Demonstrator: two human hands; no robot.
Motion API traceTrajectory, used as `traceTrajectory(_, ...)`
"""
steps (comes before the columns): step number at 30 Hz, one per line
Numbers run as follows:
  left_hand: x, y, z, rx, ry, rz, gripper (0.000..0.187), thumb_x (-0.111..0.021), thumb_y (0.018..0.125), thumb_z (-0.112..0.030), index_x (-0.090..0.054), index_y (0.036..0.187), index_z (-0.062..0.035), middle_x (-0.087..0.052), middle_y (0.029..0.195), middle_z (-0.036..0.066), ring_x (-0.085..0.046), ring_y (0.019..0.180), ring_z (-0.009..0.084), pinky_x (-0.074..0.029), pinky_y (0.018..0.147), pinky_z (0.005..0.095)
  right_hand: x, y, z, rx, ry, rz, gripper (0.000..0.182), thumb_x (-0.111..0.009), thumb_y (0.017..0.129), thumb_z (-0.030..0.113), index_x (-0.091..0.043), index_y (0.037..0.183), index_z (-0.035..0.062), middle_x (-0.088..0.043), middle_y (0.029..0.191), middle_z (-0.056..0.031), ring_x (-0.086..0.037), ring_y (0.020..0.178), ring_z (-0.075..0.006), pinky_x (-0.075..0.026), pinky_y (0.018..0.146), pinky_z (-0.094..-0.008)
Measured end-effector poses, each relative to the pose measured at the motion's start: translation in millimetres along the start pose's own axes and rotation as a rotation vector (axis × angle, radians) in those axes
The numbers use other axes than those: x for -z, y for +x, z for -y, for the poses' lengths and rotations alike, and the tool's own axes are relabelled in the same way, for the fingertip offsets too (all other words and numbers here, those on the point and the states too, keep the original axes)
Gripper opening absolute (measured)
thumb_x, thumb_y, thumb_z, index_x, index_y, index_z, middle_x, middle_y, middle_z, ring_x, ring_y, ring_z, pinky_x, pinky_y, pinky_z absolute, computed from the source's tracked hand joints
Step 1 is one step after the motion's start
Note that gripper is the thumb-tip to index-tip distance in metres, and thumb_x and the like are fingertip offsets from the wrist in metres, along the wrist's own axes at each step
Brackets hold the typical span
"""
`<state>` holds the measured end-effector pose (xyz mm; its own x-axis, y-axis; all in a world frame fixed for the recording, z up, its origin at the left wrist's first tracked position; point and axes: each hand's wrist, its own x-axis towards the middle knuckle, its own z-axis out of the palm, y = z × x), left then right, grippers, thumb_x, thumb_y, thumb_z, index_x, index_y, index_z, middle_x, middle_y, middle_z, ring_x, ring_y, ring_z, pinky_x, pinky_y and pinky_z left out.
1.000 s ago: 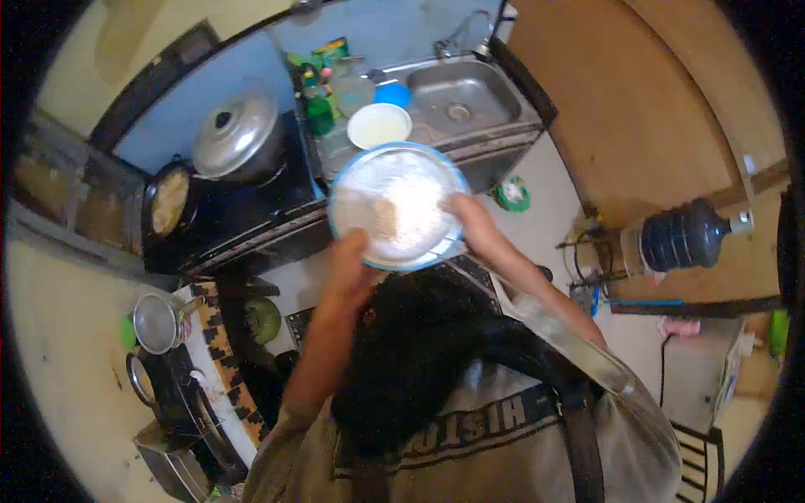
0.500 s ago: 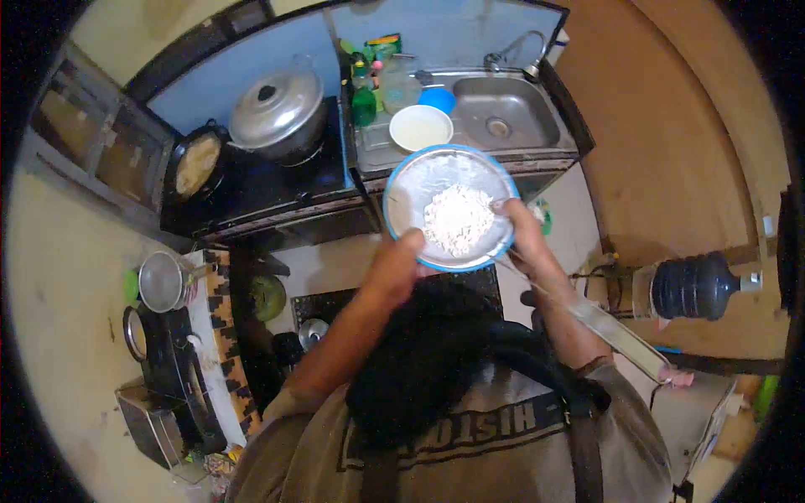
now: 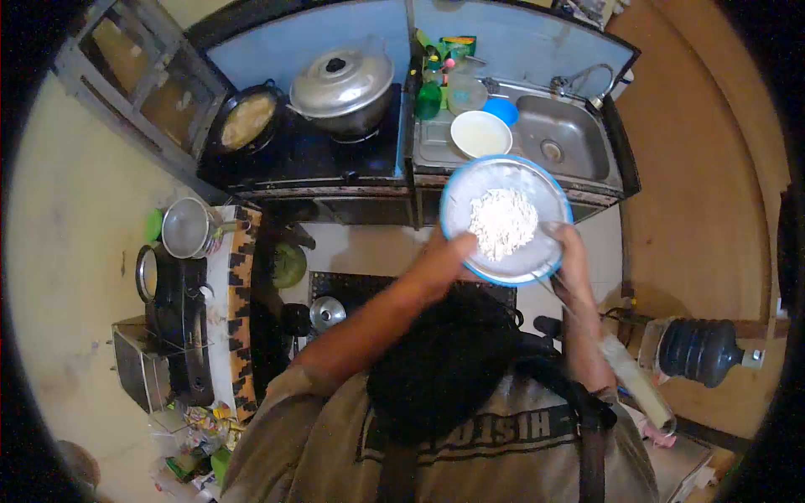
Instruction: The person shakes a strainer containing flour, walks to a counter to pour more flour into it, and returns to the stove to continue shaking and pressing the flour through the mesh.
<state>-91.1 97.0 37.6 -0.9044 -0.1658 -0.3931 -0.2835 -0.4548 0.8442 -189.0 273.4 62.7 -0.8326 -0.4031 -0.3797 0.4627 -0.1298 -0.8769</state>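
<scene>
I hold a round, blue-rimmed bowl [image 3: 470,180] in front of me, between both hands. White, powdery, clumped pieces [image 3: 503,223] lie heaped in it. My left hand [image 3: 449,258] grips the near left side of the rim, its thumb over the edge. My right hand [image 3: 572,250] grips the right side, the thumb reaching inside. Fingers under the bowl are hidden. Just beyond it, a white bowl [image 3: 481,134] of pale liquid stands beside the sink.
The stove [image 3: 277,168] carries a lidded metal pot [image 3: 344,82] and a dark pan [image 3: 249,120] with food in liquid. Right of it are a green bottle [image 3: 428,101], a blue bowl [image 3: 501,111] and a steel sink [image 3: 562,138]. A strainer [image 3: 186,228] lies left; a water jug [image 3: 696,350] lies right.
My view has turned left, so stove and sink appear further right. The bowl stays in both hands, also further right in view; the white pieces look much the same.
</scene>
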Motion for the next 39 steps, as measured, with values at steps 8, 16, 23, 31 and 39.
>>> traceTrajectory(8, 16.8, 10.2, 9.6, -0.084, -0.049, -0.008, 0.046, -0.042, 0.082, -0.016, -0.039, 0.123, 0.0054, -0.053, 0.111, 0.017, -0.058, 0.093, 0.0229, -0.049, 0.083, 0.0397, -20.0, -4.7, 9.2, 0.023, 0.112, 0.144, 0.035, -0.051, 0.078, 0.023, -0.054, 0.099, -0.0047, -0.056, 0.094, -0.0105, -0.051, 0.089, -0.0183, -0.040, 0.081, -0.0298)
traceTrajectory(16, 4.2, 6.0, -10.7, 0.042, -0.174, -0.050, 0.053, -0.042, 0.080, -0.021, -0.036, 0.125, 0.0067, -0.051, 0.116, 0.020, -0.054, 0.104, 0.0299, -0.045, 0.090, 0.0434, -17.1, 8.0, -6.3, 0.241, -0.173, 0.052, 0.046, -0.046, 0.078, 0.019, -0.045, 0.116, -0.0055, -0.055, 0.105, -0.0139, -0.052, 0.094, -0.0203, -0.041, 0.084, -0.0313)
traceTrajectory(23, -2.8, 2.5, -1.8, -0.016, 0.015, 0.002, 0.056, -0.035, 0.077, -0.024, -0.039, 0.123, 0.0072, -0.053, 0.116, 0.020, -0.054, 0.105, 0.0323, -0.045, 0.089, 0.0450, 4.6, -3.0, -12.7, 0.240, -0.184, 0.003, 0.048, -0.044, 0.076, 0.017, -0.044, 0.119, -0.0063, -0.056, 0.107, -0.0177, -0.056, 0.098, -0.0245, -0.042, 0.088, -0.0348)
traceTrajectory(31, -22.3, -2.9, 11.6, 0.037, -0.110, -0.074, 0.050, -0.037, 0.080, -0.019, -0.039, 0.124, 0.0059, -0.055, 0.111, 0.018, -0.057, 0.098, 0.0299, -0.047, 0.086, 0.0418, 22.7, -3.8, -5.5, 0.044, 0.110, 0.210, 0.050, -0.044, 0.078, 0.019, -0.042, 0.123, -0.0045, -0.053, 0.116, -0.0147, -0.046, 0.109, -0.0209, -0.035, 0.094, -0.0305)
traceTrajectory(39, -0.4, 7.4, 12.3, 0.055, -0.208, 0.045, 0.049, -0.041, 0.076, -0.007, -0.038, 0.124, 0.0028, -0.054, 0.110, 0.015, -0.058, 0.095, 0.0268, -0.052, 0.073, 0.0402, -5.7, -27.7, 54.7, 0.811, -1.135, 0.033, 0.063, -0.067, 0.069, 0.021, -0.044, 0.126, 0.0063, -0.048, 0.119, -0.0191, -0.048, 0.108, -0.0325, -0.040, 0.091, -0.0377)
